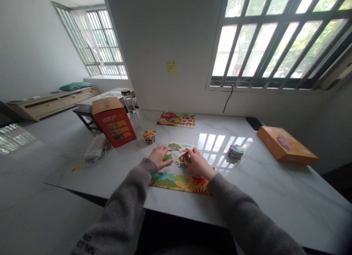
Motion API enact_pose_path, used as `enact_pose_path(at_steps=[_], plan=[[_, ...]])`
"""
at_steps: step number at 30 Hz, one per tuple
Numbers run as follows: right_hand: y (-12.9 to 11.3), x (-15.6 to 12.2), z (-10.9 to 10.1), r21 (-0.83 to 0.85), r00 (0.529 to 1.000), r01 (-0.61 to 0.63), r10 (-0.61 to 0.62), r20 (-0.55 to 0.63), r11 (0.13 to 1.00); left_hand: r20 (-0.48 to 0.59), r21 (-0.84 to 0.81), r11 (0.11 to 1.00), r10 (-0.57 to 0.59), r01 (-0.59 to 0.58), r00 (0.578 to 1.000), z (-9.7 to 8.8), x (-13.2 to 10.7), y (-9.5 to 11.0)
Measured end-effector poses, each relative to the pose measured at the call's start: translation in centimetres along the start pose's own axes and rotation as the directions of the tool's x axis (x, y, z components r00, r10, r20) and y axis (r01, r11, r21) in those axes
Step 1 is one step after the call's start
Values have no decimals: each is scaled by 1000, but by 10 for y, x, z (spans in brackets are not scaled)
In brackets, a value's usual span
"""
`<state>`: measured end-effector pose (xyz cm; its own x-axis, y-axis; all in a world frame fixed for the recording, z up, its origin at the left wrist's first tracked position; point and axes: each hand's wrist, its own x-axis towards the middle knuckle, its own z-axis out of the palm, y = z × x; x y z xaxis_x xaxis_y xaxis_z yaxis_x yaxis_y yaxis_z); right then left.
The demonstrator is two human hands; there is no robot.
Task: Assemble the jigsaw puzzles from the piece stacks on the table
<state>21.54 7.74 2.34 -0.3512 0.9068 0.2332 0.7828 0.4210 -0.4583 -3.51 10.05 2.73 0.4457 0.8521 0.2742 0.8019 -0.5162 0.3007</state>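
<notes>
A partly assembled jigsaw puzzle lies on the table before me. Its near strip (176,182) is blue, green, yellow and red, and its far strip (181,146) shows a green tree. Between the strips, my left hand (161,156) rests over a green puzzle piece (167,157), thumb and fingers apart. Opposite it, my right hand (200,163) reaches over several joined or loose pieces (180,160), fingers stretched and spread. Whether its fingertips press on these pieces I cannot tell. The right wrist hides part of the puzzle's right side.
Piece stacks stand at left (149,136) and right (235,151). A finished farm picture (176,120) lies at the back. Around them are a red puzzle box (114,123), an orange box (287,144), a glass bottle (128,102), a black phone (253,123) and a white power strip (95,148).
</notes>
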Motion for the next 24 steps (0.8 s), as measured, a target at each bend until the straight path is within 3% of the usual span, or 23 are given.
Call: enact_pose_path(at_steps=[4,8,11,15,18,20,24], plan=[[12,0,-3,301,995,-76,93,-39,950,22,-60,990,128,-127,992,11,21,31],[16,-1,-13,665,986,-124,169,-3,737,-145,-231,944,206,-236,968,18,26,52],[11,-2,-21,840,981,-119,195,17,529,-300,-367,901,121,-232,946,17,20,57],[0,-4,-26,910,976,-86,216,-4,406,-273,-610,785,-82,-106,959,19,16,55],[-4,-6,-22,905,988,-86,153,24,417,-217,-797,598,-161,-80,963,28,19,50],[-3,-7,-19,863,997,-57,81,19,501,-205,-864,498,-203,-79,958,32,23,47],[3,-10,-19,702,995,56,22,-102,710,-164,-901,433,-277,-30,947,33,26,44]])
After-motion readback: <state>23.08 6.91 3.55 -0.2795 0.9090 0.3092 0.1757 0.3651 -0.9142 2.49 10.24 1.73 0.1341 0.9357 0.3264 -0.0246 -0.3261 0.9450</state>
